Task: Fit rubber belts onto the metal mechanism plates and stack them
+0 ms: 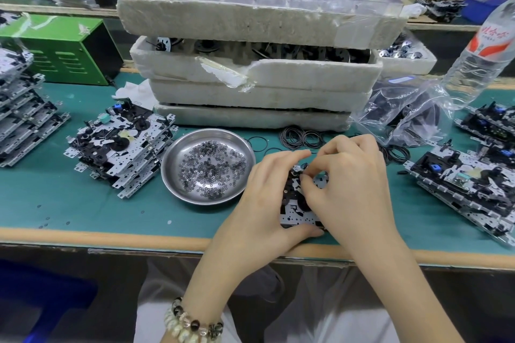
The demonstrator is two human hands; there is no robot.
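Metal mechanism plate [296, 212] held in curled grip of left hand [266, 192], right hand [354, 184] pinching its top.

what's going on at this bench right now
A person is working on one metal mechanism plate at the near edge of the green bench. The left hand grips the plate, while the right hand pinches at a small part near its far end; whether a belt is between those fingers is hidden. Loose rubber belts lie just beyond the hands. A left stack and a right stack of plates flank them.
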